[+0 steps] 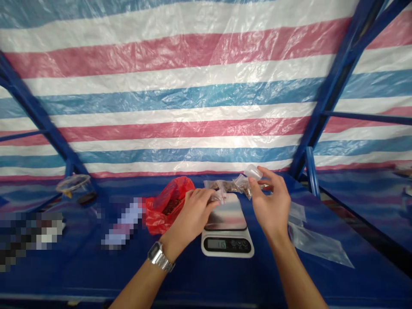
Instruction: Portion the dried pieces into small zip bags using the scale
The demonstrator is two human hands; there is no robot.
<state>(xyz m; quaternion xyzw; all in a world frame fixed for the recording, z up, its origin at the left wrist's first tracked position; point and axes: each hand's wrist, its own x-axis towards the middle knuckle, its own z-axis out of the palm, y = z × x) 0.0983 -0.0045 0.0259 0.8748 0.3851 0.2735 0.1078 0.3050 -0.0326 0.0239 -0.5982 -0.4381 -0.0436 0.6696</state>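
Note:
A kitchen scale (226, 216) with a steel plate stands in front of me; its display seems to read 115, perhaps with a decimal point. My left hand (198, 208), with a metal watch at the wrist, has its fingers closed on a small clear zip bag (220, 196) over the plate's far left part. Between the thumb and fingers of my right hand (272, 199) is a small translucent plastic cup (253, 172), tilted above the table. Several small filled zip bags (229, 186) lie in a row behind the scale. Left of it, an open red plastic bag (161, 210) holds dark brown bits (172, 206).
Flat clear plastic bags (322, 244) lie on the blue table (193, 283) at the right. A clear tub (77, 189) with dark contents stands at the far left. Blue metal posts (325, 98) and a striped tarp (193, 86) rise behind.

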